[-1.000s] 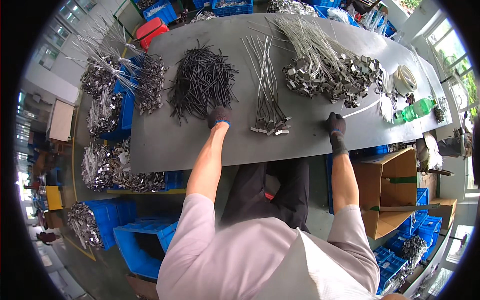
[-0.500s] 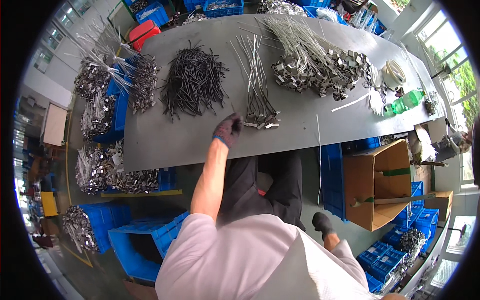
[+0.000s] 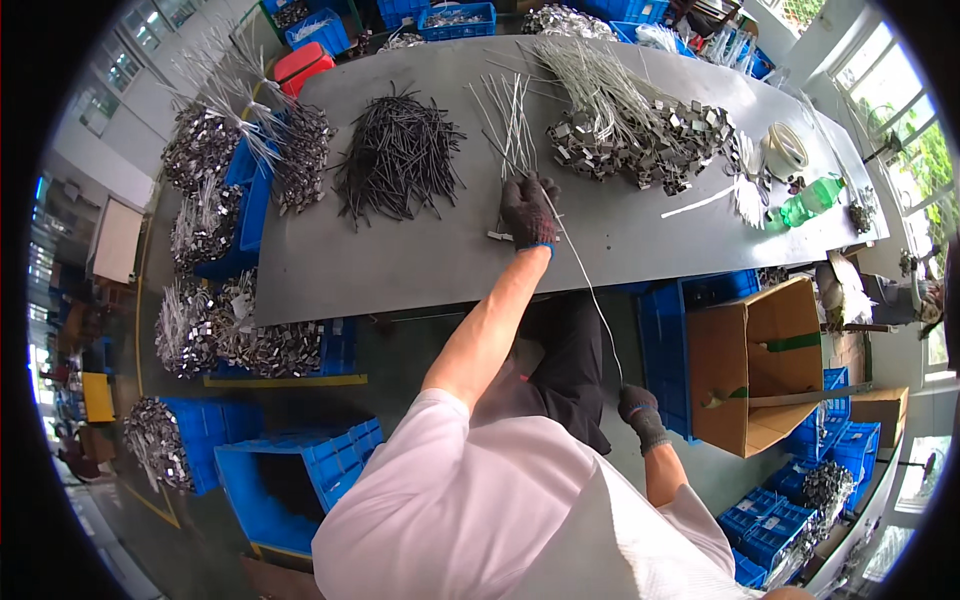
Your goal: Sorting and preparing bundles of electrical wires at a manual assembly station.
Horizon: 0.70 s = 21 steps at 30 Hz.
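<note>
My left hand (image 3: pixel 528 212), in a dark knitted glove with a blue cuff, lies over the small bundle of thin wires (image 3: pixel 513 120) at the middle of the table. Its fingers curl round the bundle and hide most of the metal clips at the lower end. One pale clip (image 3: pixel 499 236) shows beside the glove. A long white wire (image 3: pixel 597 305) runs from near these fingers, over the table's front edge, down to my right hand (image 3: pixel 642 414). That hand, gloved too, is closed on the wire's lower end, beside my leg.
A heap of short black tubes (image 3: pixel 400 155) lies left on the grey table (image 3: pixel 330 270). A large pile of clipped wires (image 3: pixel 640 140), a tape roll (image 3: pixel 786 150) and a green bottle (image 3: pixel 812 202) lie right. A cardboard box (image 3: pixel 720 370) and blue crates (image 3: pixel 270 490) stand below.
My left hand has moved right from the bare tabletop onto the small wire bundle. The white wire, hanging straight before, now slants between both hands, and my right hand holds its lower end.
</note>
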Motion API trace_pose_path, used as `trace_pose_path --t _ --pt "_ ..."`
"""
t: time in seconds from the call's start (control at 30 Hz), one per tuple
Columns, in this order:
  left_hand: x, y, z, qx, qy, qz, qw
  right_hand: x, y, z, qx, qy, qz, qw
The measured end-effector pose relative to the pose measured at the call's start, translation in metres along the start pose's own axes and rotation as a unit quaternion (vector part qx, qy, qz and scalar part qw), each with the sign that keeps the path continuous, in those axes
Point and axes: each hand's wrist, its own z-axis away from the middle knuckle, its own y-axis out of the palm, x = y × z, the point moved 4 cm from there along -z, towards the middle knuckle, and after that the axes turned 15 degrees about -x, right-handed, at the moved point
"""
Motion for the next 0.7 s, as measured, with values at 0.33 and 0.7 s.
trace_pose_path --t 0.33,0.7 --pt "0.051 -0.035 -0.001 0.233 -0.045 -0.346 0.908 0.076 -0.108 -0.040 -0.261 -0.053 -0.300 0.916" --pt "0.047 -0.050 0.042 0.240 -0.198 -0.273 0.910 0.163 -0.175 -0.239 -0.502 -0.134 -0.239 0.820"
